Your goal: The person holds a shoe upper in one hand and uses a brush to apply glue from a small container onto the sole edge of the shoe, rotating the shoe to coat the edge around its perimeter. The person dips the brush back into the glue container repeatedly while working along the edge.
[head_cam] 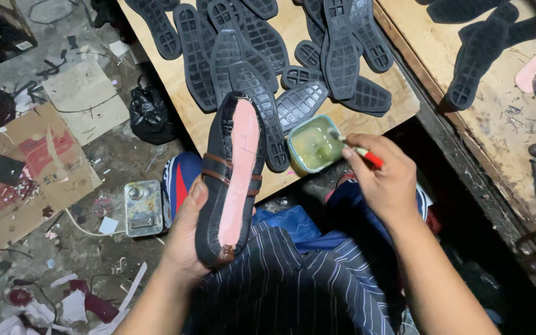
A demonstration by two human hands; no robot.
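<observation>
The left hand [187,232] has its grip clenched around a black shoe upper [231,177], sole side up, thumb pressed on the left edge near the heel, so the shoe rises out of the grip toward the tabletop [184,93]. A pink insole board [240,167] covers the shoe's underside, and brown straps [215,169] cross its side. The right hand [383,180] pinches a small brush with a red handle [364,152], its tip dipped in a pale teal bowl of yellowish glue [314,144] just right of the shoe at the tabletop's edge. Beyond lie many dark rubber outsoles [249,43], overlapping. Below, a striped garment [286,279] covers the lap; a small metal tin [142,208] sits on the littered floor [63,186].
</observation>
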